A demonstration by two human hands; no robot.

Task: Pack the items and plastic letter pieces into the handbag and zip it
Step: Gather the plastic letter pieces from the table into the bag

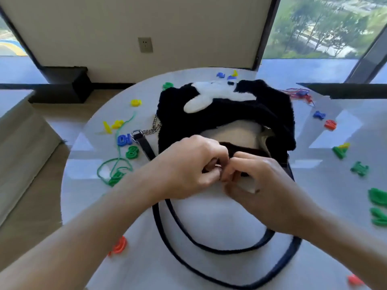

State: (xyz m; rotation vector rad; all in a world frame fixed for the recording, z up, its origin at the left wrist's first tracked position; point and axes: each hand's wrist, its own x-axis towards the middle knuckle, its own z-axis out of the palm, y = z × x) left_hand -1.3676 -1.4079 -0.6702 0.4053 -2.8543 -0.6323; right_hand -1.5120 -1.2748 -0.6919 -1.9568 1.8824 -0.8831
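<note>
A fluffy black handbag (219, 114) with a white plush figure on it lies on the round white table (209, 222), its mouth open toward me and the pale lining showing. My left hand (188, 164) and my right hand (259, 181) meet at the bag's near rim, fingers curled and pinching the edge there. What sits between the fingertips is hidden. Its dark straps (209, 248) loop toward me. Plastic letter pieces lie around the bag: a blue piece (124, 140), a green piece (132, 152), yellow pieces (113, 125) and a red piece (330, 124).
A green cord (117, 164) curls at the left, a red and blue cord (299, 94) at the back right. More green pieces (379, 206) lie at the right edge, orange pieces (119, 245) near me. A wall with a socket and windows stand behind.
</note>
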